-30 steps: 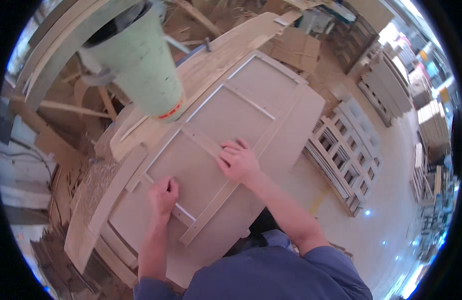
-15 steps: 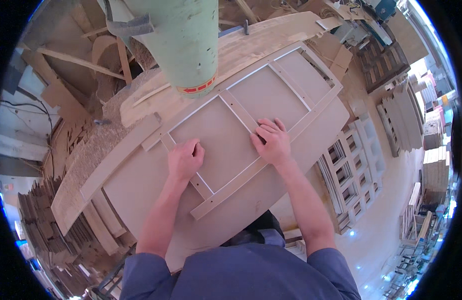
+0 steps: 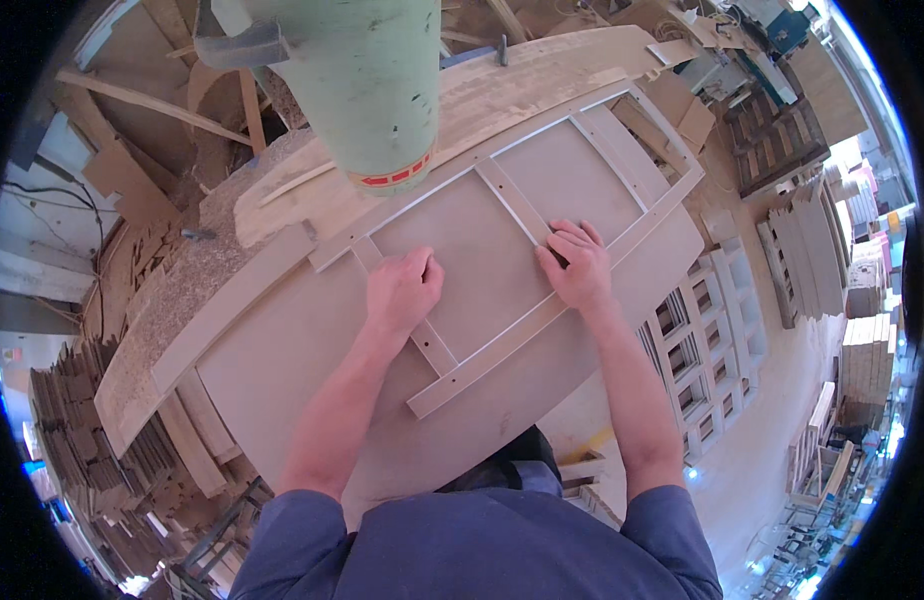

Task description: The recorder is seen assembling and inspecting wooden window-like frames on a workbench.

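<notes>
Toward four o'clock, pale workshop floor [image 3: 734, 475]; central, a beige counter [image 3: 262, 385]; on it, toward one, a ladder-like wooden frame [image 3: 514, 206]; at eleven, a green pipe [image 3: 382, 100]; gripping the frame's crosspieces, left hand [image 3: 404, 290] and right hand [image 3: 582, 268]; low on the pipe, a red arrow marking [image 3: 397, 176]

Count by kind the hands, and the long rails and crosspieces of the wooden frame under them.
Hands: 2 (left hand, right hand)
Long rails: 2
Crosspieces: 4
Total: 8
</notes>
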The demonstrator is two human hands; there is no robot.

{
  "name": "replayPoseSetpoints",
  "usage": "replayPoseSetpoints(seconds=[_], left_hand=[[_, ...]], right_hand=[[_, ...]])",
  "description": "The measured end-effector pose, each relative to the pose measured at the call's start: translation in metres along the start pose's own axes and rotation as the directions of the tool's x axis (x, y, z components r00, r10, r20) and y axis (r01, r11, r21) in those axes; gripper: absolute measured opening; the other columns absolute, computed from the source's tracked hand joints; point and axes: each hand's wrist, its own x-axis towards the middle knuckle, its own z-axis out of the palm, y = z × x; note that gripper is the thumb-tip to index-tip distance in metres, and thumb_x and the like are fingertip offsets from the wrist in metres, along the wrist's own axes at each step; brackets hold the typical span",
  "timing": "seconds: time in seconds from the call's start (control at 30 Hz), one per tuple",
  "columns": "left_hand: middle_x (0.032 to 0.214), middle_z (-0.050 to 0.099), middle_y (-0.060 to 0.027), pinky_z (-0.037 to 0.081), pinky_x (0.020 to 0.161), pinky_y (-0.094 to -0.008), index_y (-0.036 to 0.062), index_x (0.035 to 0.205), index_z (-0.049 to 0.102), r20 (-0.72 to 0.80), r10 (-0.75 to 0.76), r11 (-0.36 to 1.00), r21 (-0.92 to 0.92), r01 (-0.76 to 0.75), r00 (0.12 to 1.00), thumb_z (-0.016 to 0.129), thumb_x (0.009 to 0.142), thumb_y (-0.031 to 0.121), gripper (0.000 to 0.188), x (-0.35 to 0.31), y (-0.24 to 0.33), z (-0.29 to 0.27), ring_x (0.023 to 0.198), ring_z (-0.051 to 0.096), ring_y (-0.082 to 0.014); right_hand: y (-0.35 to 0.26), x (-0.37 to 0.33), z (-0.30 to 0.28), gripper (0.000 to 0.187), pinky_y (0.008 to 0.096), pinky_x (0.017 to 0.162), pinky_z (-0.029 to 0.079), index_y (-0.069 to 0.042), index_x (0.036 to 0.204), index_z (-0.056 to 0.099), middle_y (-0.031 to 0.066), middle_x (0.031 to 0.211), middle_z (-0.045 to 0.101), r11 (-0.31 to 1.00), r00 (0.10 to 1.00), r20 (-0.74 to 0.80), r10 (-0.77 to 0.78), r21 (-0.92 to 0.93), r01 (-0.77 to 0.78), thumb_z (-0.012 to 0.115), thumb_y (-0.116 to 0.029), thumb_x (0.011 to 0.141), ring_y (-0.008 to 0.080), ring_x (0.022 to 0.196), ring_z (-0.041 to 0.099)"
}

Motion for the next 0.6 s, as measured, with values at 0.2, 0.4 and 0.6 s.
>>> replayPoseSetpoints(seconds=[0.2,0.4,0.6], left_hand=[[0.079,0.07,-0.014,0.054,0.066,-0.0476,0.0091,0.091,0.07,0.143,-0.122,0.992,0.044,0.117,0.982,0.066,0.088,0.017,0.009,-0.002,-0.002,-0.001,0.074,0.069,-0.0354],[0.069,0.066,-0.0155,0.052,0.061,-0.0499,0.0089,0.08,0.063,0.009,-0.053,0.997,-0.051,0.054,0.999,0.064,0.088,0.018,0.012,-0.005,0.001,0.005,0.066,0.066,-0.0375],[0.069,0.067,-0.0158,0.052,0.059,-0.0507,0.0086,0.084,0.064,-0.003,-0.05,0.998,-0.034,0.05,0.999,0.065,0.088,0.018,0.011,-0.01,-0.005,0.01,0.066,0.067,-0.0379]], right_hand=[[0.006,-0.002,0.006,0.013,0.0514,0.112,0.043,-0.007,0.091,0.073,0.0073,0.105,0.076,1.0,1.0,0.017,-0.013,-0.004,0.013,0.075,-0.02,0.088,0.0229,0.121,0.066],[0.01,-0.008,0.004,0.015,0.0525,0.113,0.042,-0.007,0.091,0.072,0.0094,0.11,0.076,0.999,0.999,-0.013,-0.03,-0.033,0.03,0.075,-0.022,0.088,0.0235,0.122,0.066],[0.008,-0.007,0.005,0.016,0.0521,0.114,0.041,-0.007,0.09,0.072,0.0105,0.111,0.076,0.999,0.998,0.06,-0.036,-0.017,0.038,0.074,-0.023,0.09,0.0238,0.121,0.066]])
